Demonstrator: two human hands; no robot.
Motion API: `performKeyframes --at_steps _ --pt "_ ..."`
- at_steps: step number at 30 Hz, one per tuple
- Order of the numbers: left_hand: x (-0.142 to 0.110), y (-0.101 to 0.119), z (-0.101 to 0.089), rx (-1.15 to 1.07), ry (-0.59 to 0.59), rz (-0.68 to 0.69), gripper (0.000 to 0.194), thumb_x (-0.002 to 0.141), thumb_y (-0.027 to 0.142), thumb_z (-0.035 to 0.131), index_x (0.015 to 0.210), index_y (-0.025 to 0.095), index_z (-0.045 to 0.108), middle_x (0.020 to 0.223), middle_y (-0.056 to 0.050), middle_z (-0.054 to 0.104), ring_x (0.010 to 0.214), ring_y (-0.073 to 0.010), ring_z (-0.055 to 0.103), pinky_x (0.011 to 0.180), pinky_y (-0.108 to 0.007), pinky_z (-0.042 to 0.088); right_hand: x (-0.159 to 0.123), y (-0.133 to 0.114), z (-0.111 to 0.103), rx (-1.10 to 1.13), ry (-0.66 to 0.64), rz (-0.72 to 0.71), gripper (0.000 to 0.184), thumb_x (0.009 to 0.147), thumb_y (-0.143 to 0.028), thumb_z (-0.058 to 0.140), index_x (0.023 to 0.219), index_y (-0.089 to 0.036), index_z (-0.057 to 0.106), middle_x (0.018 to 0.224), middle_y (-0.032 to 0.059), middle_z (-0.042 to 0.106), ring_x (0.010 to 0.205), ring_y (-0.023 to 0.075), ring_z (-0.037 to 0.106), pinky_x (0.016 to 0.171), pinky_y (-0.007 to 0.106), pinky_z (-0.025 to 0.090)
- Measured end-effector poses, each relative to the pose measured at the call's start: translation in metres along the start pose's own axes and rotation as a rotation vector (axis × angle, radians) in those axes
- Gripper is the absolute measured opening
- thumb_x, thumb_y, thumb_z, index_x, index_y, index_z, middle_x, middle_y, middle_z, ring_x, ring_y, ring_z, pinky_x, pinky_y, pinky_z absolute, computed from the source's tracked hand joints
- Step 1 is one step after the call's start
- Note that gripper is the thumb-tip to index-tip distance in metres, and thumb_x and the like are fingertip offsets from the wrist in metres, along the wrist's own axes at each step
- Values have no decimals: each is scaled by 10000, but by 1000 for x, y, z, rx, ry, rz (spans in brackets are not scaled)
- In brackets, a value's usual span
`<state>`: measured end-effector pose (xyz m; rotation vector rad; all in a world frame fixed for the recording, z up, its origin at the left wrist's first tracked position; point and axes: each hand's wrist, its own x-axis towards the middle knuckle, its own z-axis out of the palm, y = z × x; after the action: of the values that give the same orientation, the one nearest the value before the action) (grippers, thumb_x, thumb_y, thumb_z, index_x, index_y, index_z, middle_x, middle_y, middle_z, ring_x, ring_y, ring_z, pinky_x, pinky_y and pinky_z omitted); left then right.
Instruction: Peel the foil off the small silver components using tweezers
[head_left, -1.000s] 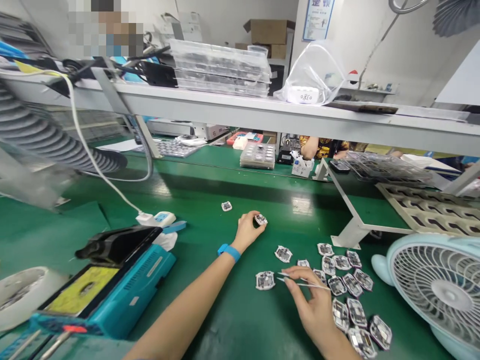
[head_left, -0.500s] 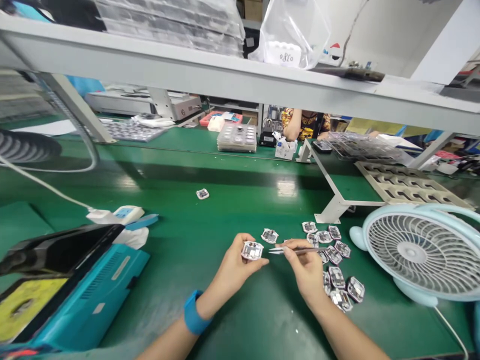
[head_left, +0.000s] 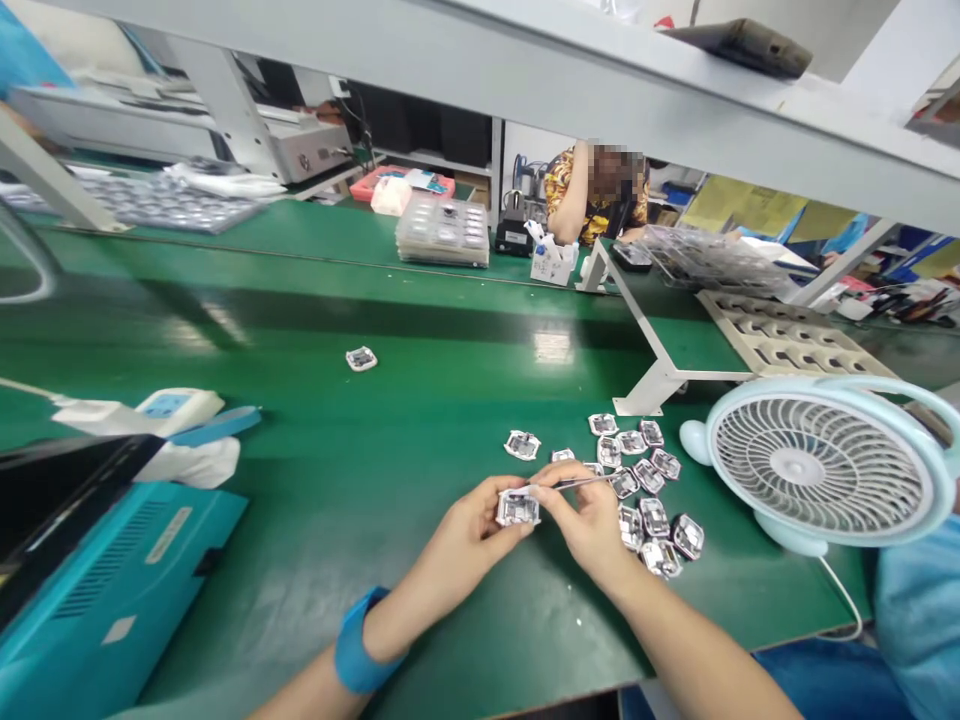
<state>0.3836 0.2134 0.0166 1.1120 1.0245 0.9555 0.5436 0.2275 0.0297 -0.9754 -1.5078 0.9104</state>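
My left hand (head_left: pixel 476 525) is shut on a small silver electronic module (head_left: pixel 517 508) with a white edge. My right hand (head_left: pixel 589 517) pinches slim metal tweezers (head_left: pixel 570 482), whose tips reach the top of that module. Just beyond my hands lies a loose pile of similar modules (head_left: pixel 637 480). One more module (head_left: pixel 522 445) lies apart to its left, and another (head_left: pixel 361 359) sits alone farther up the green bench (head_left: pixel 315 420). A blue wrist strap (head_left: pixel 364 640) circles my left wrist.
A pale blue desk fan (head_left: pixel 821 462) stands right of the pile. A teal machine (head_left: pixel 112 570) and a white device (head_left: pixel 176 410) sit at the left. A grey shelf (head_left: pixel 525 60) spans overhead, with stacked trays (head_left: pixel 442 230) and a seated person (head_left: pixel 577 195) beyond it.
My hands have come closer together, and the tweezer tips now reach the module in my left hand. The whole scene has shifted left and upward in view.
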Motion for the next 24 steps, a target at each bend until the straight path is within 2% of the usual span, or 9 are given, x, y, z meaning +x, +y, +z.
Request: performKeyframes --at_steps 8,14,24 --pt "0 1 4 -25 23 -2 324 668 231 747 946 170 594 851 -35 703 802 -196 655 738 -320 518 -1 -3 1 -9 -53 -77 57 843 -246 673 795 -215 683 794 53 732 778 214 683 776 380 532" --pt "1 1 2 -32 52 -18 328 645 203 754 923 175 581 810 -17 698 770 -186 655 712 -316 523 0 -3 -2 4 6 -76 23 837 -210 675 858 -216 671 851 51 717 820 206 680 787 364 528" --pt "2 -1 3 -47 48 -4 315 657 239 760 911 174 588 822 -23 703 790 -187 653 745 -330 525 0 -4 0 -31 -61 -126 65 815 -162 703 805 -226 702 805 32 740 785 210 687 800 379 502"
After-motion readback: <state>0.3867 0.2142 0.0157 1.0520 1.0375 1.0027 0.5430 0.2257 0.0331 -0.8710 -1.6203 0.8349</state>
